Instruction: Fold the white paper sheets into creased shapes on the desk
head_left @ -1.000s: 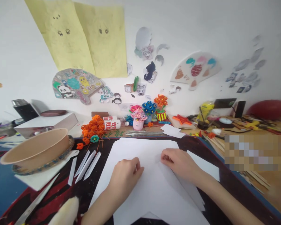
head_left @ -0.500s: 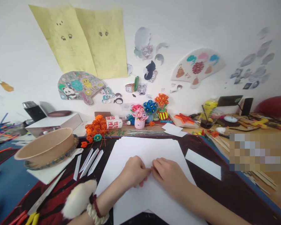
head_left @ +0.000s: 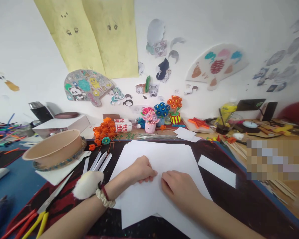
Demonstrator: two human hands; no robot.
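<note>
Two overlapping stacks of white paper (head_left: pixel 142 205) lie on the dark mat in front of me. My left hand (head_left: pixel 143 171) is over the paper with its fingers curled and pressed together; whatever they hold, if anything, is too small to make out. Just to its right, a small gap apart, my right hand (head_left: pixel 179 187) rests on the sheets with bent fingers held close together, their tips hidden. Beside my left forearm sits a white fluffy wad (head_left: pixel 88 186). A white paper strip (head_left: pixel 217 171) lies to the right of the stacks.
Scissors (head_left: pixel 56 192) with red and yellow handles lie at left. Behind them stand a beige bowl (head_left: pixel 52 147) and folded white strips (head_left: pixel 106 162). Orange flowers (head_left: pixel 104 129), a pink pot (head_left: pixel 150 126) and a yellow bottle (head_left: pixel 226 113) line the back. Wooden sticks (head_left: pixel 284 187) lie at right.
My hands have moved slightly apart, the gap between them widening over the paper. The view has shifted a little, and my left forearm now reaches in from farther left.
</note>
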